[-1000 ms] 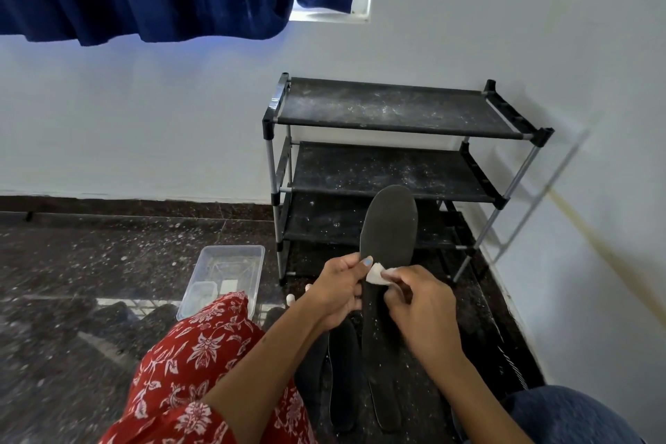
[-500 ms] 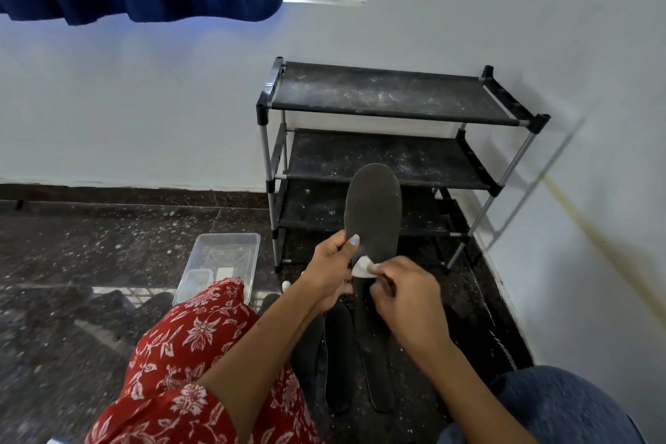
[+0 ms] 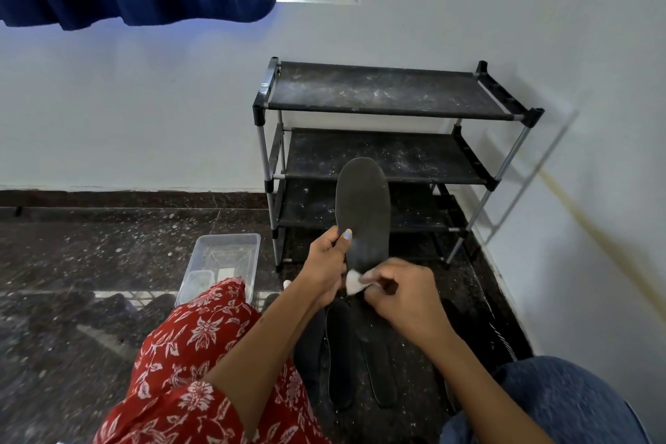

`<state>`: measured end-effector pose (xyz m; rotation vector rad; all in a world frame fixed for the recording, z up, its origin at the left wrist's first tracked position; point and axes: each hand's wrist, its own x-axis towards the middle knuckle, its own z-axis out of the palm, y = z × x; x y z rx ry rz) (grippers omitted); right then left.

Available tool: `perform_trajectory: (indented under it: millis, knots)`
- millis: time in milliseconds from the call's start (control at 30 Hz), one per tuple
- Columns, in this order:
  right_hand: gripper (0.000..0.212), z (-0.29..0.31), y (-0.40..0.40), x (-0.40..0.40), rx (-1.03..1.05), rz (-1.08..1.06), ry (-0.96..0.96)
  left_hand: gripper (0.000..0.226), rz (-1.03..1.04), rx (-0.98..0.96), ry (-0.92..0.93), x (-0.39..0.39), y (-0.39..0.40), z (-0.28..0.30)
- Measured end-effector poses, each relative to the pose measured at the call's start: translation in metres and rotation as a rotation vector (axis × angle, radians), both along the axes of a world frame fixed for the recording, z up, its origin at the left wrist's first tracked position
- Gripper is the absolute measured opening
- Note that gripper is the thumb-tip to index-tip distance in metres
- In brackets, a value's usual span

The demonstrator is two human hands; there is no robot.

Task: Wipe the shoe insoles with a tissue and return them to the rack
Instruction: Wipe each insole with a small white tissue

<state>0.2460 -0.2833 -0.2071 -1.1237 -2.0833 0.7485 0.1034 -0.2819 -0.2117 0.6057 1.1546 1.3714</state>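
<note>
Red white-flowered garment point(image 3: 201, 364), blue denim point(image 3: 562, 407), light-blue thumbnail polish point(image 3: 347, 235), bare forearms

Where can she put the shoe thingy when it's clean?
All three rack shelves look bare; the top shelf is easiest. It's crowded on the floor between her knees, where other insoles lie, and left of the rack stands a plastic box.

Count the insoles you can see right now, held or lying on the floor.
3 for sure: one insole upright in the left hand, wiped with tissue by the right hand; two flat on the floor. Darker shapes beside them may be more.
</note>
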Motion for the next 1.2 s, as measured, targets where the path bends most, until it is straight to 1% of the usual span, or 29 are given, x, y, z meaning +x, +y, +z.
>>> perform_trajectory:
  millis: [67, 133, 233, 333, 367, 433, 467, 500, 533, 600, 667, 700, 767, 833, 867, 933, 1000, 1033, 1100, 1167, 1200]
  knots:
    - [0.020, 0.001, 0.008, 0.004, 0.154, -0.141, 0.043, 0.022, -0.029, -0.018, 0.019, 0.001, -0.001, 0.001]
    - [0.020, 0.002, 0.012, 0.005, 0.211, -0.216, 0.015, 0.022, -0.046, -0.027, 0.022, 0.003, -0.001, 0.001]
    - [0.021, -0.003, 0.002, -0.001, 0.149, -0.115, -0.108, 0.021, -0.023, -0.022, 0.017, 0.005, -0.001, -0.001]
    - [0.019, -0.003, -0.007, -0.004, -0.035, 0.038, -0.092, 0.022, 0.030, -0.004, -0.014, 0.003, 0.001, -0.003]
    - [0.018, -0.001, -0.004, -0.003, -0.029, 0.013, -0.055, 0.022, 0.027, -0.006, -0.003, 0.002, 0.000, -0.003]
    - [0.020, 0.002, 0.006, 0.003, 0.091, -0.165, 0.034, 0.021, 0.001, -0.021, 0.033, 0.001, 0.000, -0.002]
    - [0.021, 0.003, 0.009, 0.006, 0.141, -0.243, 0.058, 0.022, -0.009, -0.025, 0.036, 0.001, 0.000, -0.002]
    - [0.022, 0.003, 0.009, 0.007, 0.165, -0.266, 0.055, 0.023, -0.011, -0.025, 0.031, 0.001, 0.000, -0.002]
    - [0.022, 0.001, 0.007, 0.007, 0.171, -0.234, 0.020, 0.022, -0.006, -0.027, 0.024, 0.001, 0.000, -0.002]
    - [0.023, -0.006, 0.000, 0.001, 0.130, -0.090, -0.067, 0.022, 0.022, -0.028, 0.023, 0.002, 0.000, -0.002]
    - [0.022, -0.009, -0.006, -0.002, 0.062, -0.016, -0.071, 0.023, 0.051, -0.003, 0.005, 0.002, 0.001, -0.003]
    - [0.022, -0.008, -0.006, -0.002, 0.070, -0.040, -0.038, 0.022, 0.052, 0.001, 0.005, 0.001, 0.000, -0.002]
    - [0.021, -0.004, 0.000, -0.001, 0.143, -0.173, 0.033, 0.022, 0.027, -0.007, 0.023, 0.001, -0.001, -0.001]
    - [0.021, -0.002, 0.002, 0.002, 0.167, -0.243, 0.038, 0.022, 0.006, -0.006, 0.026, 0.002, -0.002, -0.001]
    - [0.021, -0.002, 0.000, 0.001, 0.147, -0.214, -0.003, 0.022, 0.011, -0.007, 0.020, 0.002, -0.002, 0.000]
    - [0.020, -0.005, -0.007, -0.002, 0.045, -0.084, -0.079, 0.022, 0.049, -0.003, -0.003, 0.002, -0.002, 0.000]
    - [0.020, -0.006, -0.012, -0.004, -0.066, 0.008, -0.057, 0.022, 0.079, 0.009, -0.010, 0.000, -0.001, 0.000]
    - [0.020, -0.005, -0.012, -0.004, -0.078, -0.005, -0.008, 0.022, 0.080, 0.008, 0.005, -0.001, -0.001, 0.001]
    - [0.021, 0.000, -0.007, -0.002, -0.005, -0.120, 0.096, 0.021, 0.055, -0.014, 0.040, -0.002, -0.002, 0.002]
    - [0.021, 0.002, -0.002, 0.000, 0.092, -0.223, 0.125, 0.022, 0.011, -0.032, 0.034, -0.001, -0.005, 0.005]
    - [0.022, 0.001, -0.002, -0.001, 0.121, -0.240, 0.114, 0.022, -0.019, -0.031, 0.020, 0.000, -0.005, 0.006]
